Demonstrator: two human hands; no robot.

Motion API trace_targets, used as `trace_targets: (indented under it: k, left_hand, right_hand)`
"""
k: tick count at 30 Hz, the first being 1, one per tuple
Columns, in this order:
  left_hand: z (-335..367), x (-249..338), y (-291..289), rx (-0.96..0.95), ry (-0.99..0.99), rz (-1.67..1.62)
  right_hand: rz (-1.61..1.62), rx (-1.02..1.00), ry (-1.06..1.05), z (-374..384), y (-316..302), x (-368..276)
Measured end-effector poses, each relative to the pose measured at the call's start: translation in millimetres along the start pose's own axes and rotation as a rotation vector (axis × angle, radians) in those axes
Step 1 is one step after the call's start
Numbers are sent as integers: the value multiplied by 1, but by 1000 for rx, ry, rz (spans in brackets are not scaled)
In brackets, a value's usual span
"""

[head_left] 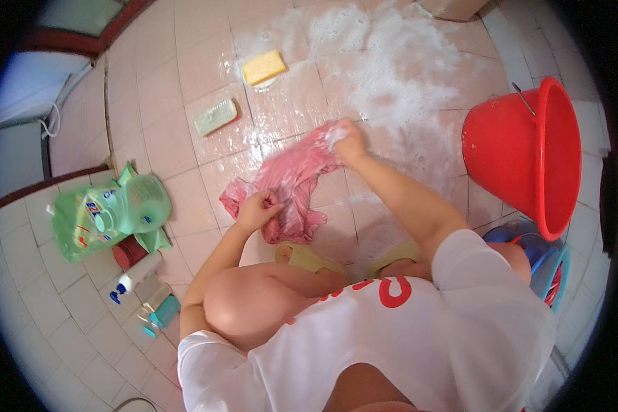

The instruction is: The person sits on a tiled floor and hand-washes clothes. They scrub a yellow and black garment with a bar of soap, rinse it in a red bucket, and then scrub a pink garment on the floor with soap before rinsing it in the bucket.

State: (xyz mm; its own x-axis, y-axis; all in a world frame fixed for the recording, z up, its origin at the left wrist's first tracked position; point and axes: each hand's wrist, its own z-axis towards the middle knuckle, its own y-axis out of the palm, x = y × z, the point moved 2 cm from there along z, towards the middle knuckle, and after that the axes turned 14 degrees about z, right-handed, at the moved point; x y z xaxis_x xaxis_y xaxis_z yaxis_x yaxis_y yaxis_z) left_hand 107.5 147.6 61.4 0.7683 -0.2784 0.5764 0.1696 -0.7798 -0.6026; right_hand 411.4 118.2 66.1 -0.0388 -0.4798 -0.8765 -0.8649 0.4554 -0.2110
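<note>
A wet pink garment [296, 170] lies bunched on the tiled floor in front of my feet, streaked with white suds. My left hand [255, 211] is closed on a fold of its near left part. At its far right end my right hand [351, 144] is closed on the cloth, with white foam beside the fingers. Whether the right hand also holds something else is hidden. Beyond the garment lie a pale green, box-like item [215, 117] with a red edge and a yellow sponge-like block [264, 68] on a white base.
Foamy water [398, 62] spreads over the far tiles. A red bucket [498, 144] lies tipped at the right, near a blue basin [563, 275] with cloth inside. Along the left wall stand green containers [144, 204], a white pump bottle [137, 273] and smaller bottles [163, 311].
</note>
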Motion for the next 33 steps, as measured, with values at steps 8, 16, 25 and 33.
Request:
trace_targets:
  k: [8,16,25,33]
  left_hand:
    - [56,177,-104,-627,-325,-873]
    - [100,291,-50,-835,50,-1629]
    - [123,312,16,502,659,492]
    - [129,284,9,-324,527,-1121]
  right_hand:
    - [290,-303,-131,-29,-88,-184]
    - [-194,-80,-788,-140,-79,-184]
    - [-123,416,-334,-65,-141,-122]
    - [-21,359,-766,-101,-98,-110]
